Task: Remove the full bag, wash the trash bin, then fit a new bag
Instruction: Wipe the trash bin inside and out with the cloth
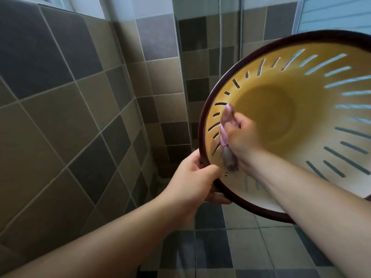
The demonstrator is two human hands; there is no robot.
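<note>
Head view: the trash bin, yellow inside with a dark rim and slotted walls, is held up off the floor and tipped so its mouth faces the camera, in front of a tiled wall. No bag sits in it. The left hand grips the lower left part of the rim, thumb over the edge and fingers curled behind. The right hand reaches inside and is closed round a pink cloth, pressing it against the slotted side wall; this hand is blurred, so I judge that it is scrubbing.

What could go wrong, as I judge it: the bin hangs from a single hold on the rim, so a wet, slick edge or a hard push from the scrubbing hand could twist it out of that hold and drop it onto the tiles. The cloth could snag in one of the narrow slots and be pulled from the fingers. Water running through the slots could wet the floor underfoot and make it slippery.

No brand, label or writing can be read on the bin, the cloth or the tiles.
</note>
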